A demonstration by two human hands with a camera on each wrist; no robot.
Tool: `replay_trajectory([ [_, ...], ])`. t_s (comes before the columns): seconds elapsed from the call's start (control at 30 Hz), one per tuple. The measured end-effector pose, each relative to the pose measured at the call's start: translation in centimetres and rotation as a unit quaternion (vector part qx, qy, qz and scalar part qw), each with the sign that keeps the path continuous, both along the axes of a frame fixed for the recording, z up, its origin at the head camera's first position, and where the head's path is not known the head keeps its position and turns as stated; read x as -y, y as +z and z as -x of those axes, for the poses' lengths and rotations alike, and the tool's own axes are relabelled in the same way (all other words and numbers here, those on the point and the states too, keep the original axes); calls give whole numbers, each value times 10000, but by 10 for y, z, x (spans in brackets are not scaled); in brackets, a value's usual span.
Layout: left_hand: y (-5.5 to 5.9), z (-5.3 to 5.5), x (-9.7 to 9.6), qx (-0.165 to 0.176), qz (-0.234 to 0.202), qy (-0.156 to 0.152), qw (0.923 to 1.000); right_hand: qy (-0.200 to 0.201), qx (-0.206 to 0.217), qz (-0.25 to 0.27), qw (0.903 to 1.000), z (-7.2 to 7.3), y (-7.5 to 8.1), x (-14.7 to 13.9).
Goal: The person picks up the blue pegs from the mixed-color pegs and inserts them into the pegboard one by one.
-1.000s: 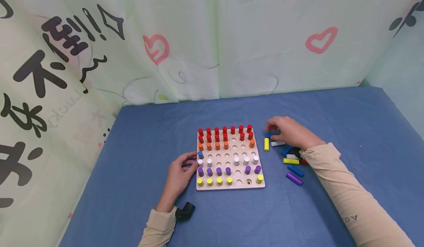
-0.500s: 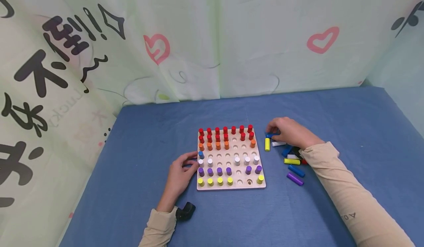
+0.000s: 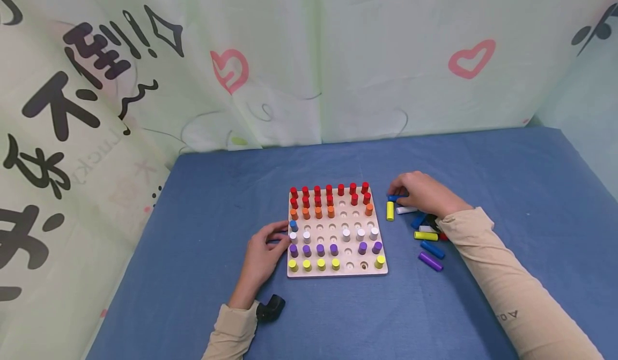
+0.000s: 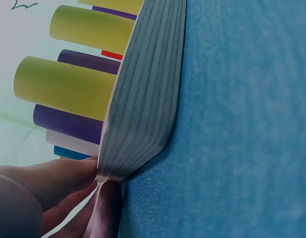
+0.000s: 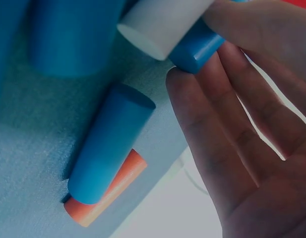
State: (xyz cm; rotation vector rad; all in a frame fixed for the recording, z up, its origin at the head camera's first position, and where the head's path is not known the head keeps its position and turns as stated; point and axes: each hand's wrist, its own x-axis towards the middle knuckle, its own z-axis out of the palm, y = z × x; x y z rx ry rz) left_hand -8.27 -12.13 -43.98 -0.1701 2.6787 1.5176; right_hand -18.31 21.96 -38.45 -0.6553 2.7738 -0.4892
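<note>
A square wooden pegboard (image 3: 354, 272) lies on the blue cloth, with upright pegs in rows of red, orange, white, purple and yellow. One blue peg (image 3: 293, 225) stands in its left column; several holes show bare. My left hand (image 3: 260, 258) grips the board's left edge, thumb against the corner in the left wrist view. To the right of the board, my right hand (image 3: 425, 192) pinches a lying blue peg (image 5: 198, 47) between thumb and fingers. A white peg (image 5: 162, 25) overlaps it in the right wrist view. Right beside the fingertips lies a yellow peg (image 3: 390, 211).
Loose pegs lie near the right wrist, among them a purple peg (image 3: 430, 261), another yellow peg (image 3: 426, 236) and a blue peg (image 3: 432, 249). The right sleeve (image 3: 512, 285) passes close by them. A printed curtain (image 3: 357, 70) hangs behind the table.
The view has shifted very slightly. My right fingers stay at the blue peg beside the pile, and my left hand stays at the board's edge.
</note>
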Motion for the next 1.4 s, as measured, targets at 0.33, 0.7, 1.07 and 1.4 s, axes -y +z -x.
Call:
replay_trajectory([
  [0.33, 0, 0, 1, -14, 10, -30, 10000, -51, -87, -1, 9999, 1, 1, 1],
  [0.7, 0, 0, 0, -52, 8, -39, 10000, -17, -333, -1, 9994, -4, 8, 6],
  [1.07, 0, 0, 1, -73, 7, -51, 10000, -68, -483, 259, 9985, -7, 14, 13],
  [1.4, 1, 0, 1, -32, -15, -31, 10000, -13, -526, 506, 9973, -10, 23, 25],
])
